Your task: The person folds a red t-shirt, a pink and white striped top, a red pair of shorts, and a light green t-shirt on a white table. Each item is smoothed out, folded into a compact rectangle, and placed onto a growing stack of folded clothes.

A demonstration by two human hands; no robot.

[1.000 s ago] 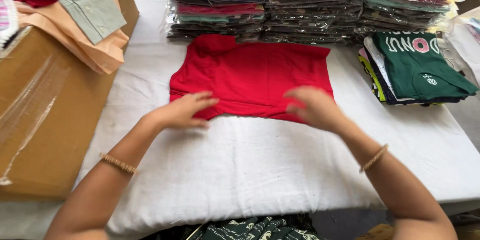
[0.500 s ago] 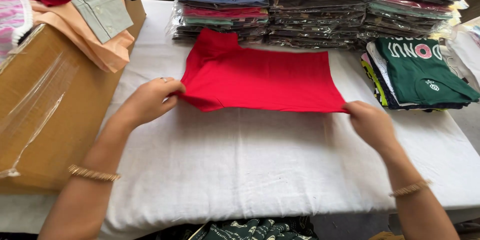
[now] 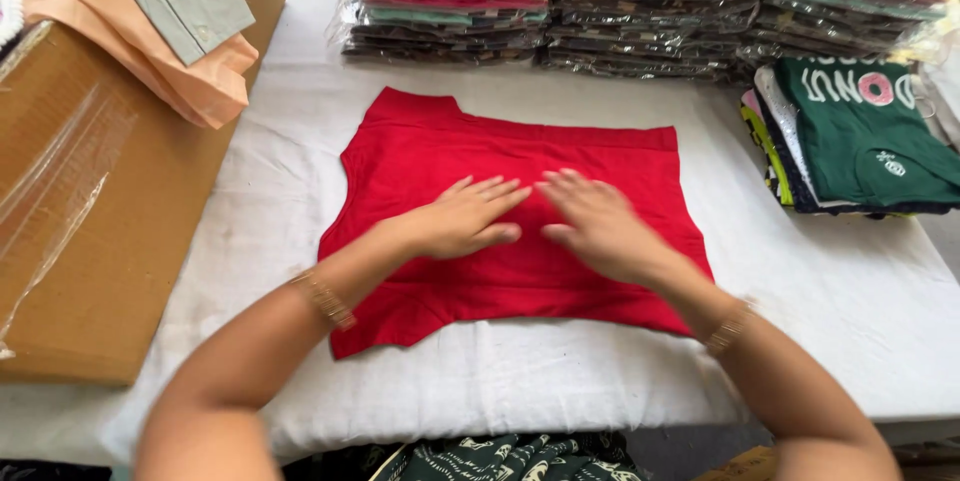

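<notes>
A red garment lies spread flat on the white-covered table, partly folded, its sleeve end toward the far left. My left hand rests palm down on the middle of the red cloth, fingers spread. My right hand lies flat right beside it, fingers pointing toward the left hand. Neither hand grips anything. Each wrist wears a thin gold bangle.
Stacks of plastic-wrapped folded garments line the far edge. A pile of folded shirts topped by a green printed one sits at the right. A large cardboard box with peach and grey clothes stands on the left.
Both hands left the garment's side edges and came together flat on its middle. The red cloth now lies lower and wider across the table.
</notes>
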